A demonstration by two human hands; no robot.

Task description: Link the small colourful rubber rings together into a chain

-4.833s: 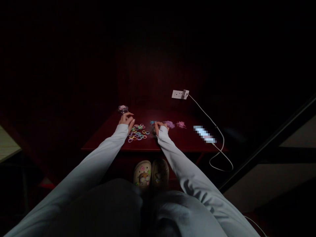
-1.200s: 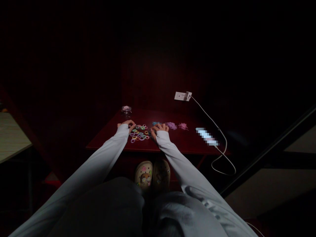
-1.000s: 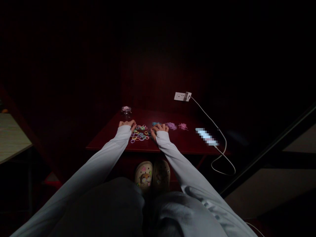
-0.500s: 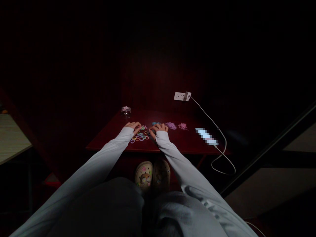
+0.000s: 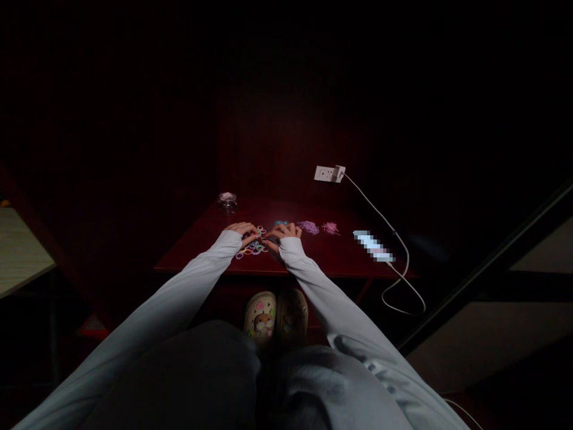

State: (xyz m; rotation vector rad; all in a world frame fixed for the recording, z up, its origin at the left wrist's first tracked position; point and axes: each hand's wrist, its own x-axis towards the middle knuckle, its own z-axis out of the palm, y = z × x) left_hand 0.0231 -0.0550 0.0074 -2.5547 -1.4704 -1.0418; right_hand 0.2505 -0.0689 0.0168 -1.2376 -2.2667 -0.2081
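Loose pastel rings that look like small hair ties (image 5: 255, 249) lie in a cluster near the front of the dark red table. My left hand (image 5: 243, 232) comes in over the left side of this cluster, its fingers bent and closed at the tips. From the right, my right hand (image 5: 285, 233) reaches the same rings, thumb and forefinger drawn together. The fingertips of both hands almost meet; whatever is pinched there is too small and dark to make out. Just behind my right hand sits a small blue pile (image 5: 281, 223), partly covered by the fingers.
A purple pile (image 5: 308, 227) and a pink pile (image 5: 330, 229) lie to the right on the table (image 5: 215, 263). A clear jar (image 5: 227, 202) stands at the back left. A blurred phone-like device (image 5: 374, 246) has a white cable (image 5: 376, 209) running to the wall socket (image 5: 324, 174).
My right hand has moved left toward my left hand, and my left fingertips have shifted slightly right. The gap between the two hands has narrowed over the rings.
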